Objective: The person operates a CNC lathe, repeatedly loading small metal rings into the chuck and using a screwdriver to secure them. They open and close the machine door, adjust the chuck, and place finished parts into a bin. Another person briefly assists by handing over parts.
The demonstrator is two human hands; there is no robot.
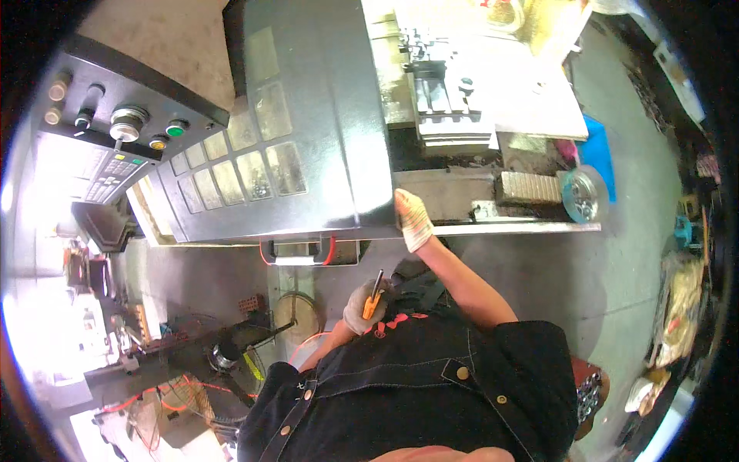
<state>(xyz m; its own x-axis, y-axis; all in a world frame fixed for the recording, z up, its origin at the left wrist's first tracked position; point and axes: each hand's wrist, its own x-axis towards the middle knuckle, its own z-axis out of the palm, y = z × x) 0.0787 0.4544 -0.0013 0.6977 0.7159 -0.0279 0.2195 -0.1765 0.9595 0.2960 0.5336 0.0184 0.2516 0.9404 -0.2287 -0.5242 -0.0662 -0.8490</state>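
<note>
My left hand (359,309), in a pale work glove, is closed round an orange air blow gun (372,303) in front of my body. Its thin dark nozzle points up and away from me. My right hand (414,220), in a white knit glove, has its fingers at the right edge of the grey sliding machine door (331,169); some fingertips are hidden there. The door has several window panes and a red-ended handle (296,260) low on its front. Right of the door, the machine's inside shows a bright metal fixture (454,115).
A control panel (108,146) with knobs and buttons hangs at the left. On the machine's front ledge stand a ribbed metal block (530,187) and a round clear container (585,196) of small metal parts, beside a blue bin (599,154). A round stool-like disc (297,314) and orange hose (308,339) lie left of me.
</note>
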